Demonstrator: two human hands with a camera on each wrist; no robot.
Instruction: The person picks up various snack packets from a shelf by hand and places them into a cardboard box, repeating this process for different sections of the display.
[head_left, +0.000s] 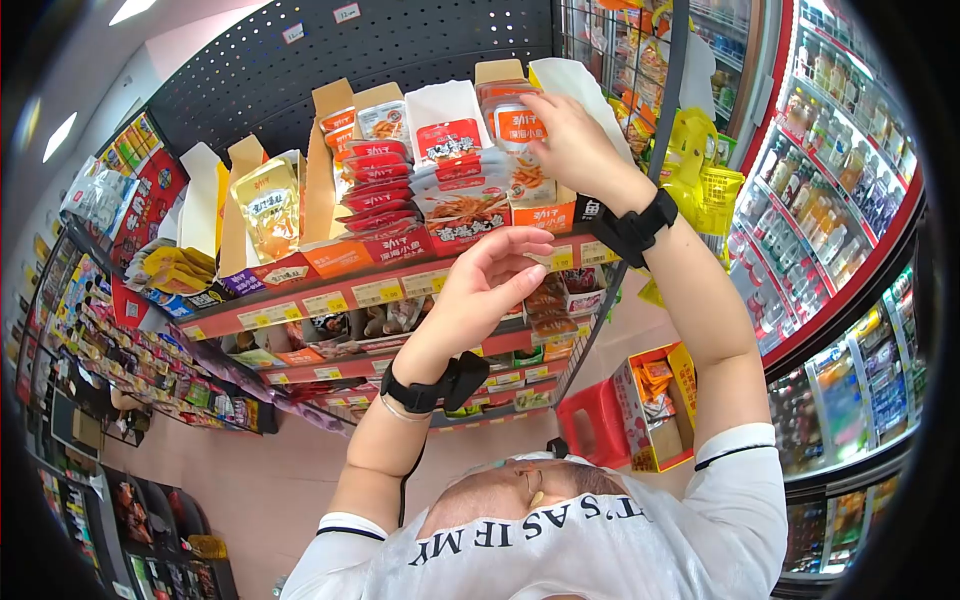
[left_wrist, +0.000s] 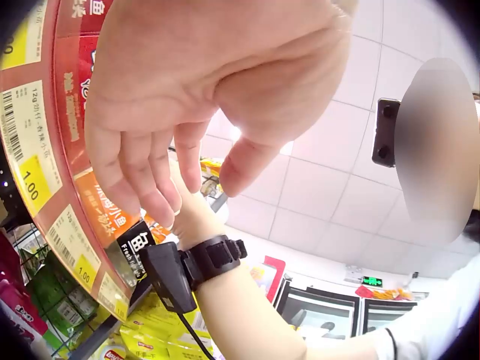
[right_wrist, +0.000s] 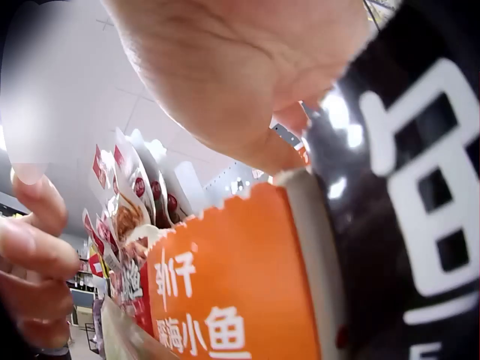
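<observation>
My right hand (head_left: 585,145) reaches into an orange display box (head_left: 543,217) at the right end of the top shelf. Its fingers and thumb hold the upper right edge of an orange and white snack packet (head_left: 518,130); in the right wrist view the box front and a black box hide the fingertips. In front of the shelf edge, my left hand (head_left: 490,285) hangs with relaxed, slightly bent fingers and nothing in it. Beside the orange box, red and clear snack packets (head_left: 460,180) stand in a white-backed box, and a stack of red packets (head_left: 380,185) lies further left.
Price tags line the red shelf edge (head_left: 410,285). A gold packet (head_left: 270,210) stands in a box at left. Yellow bags (head_left: 690,150) hang past the shelf's right post. Below are a red stool (head_left: 593,425) and a carton (head_left: 655,440) of packets. Drink fridges (head_left: 830,170) stand at right.
</observation>
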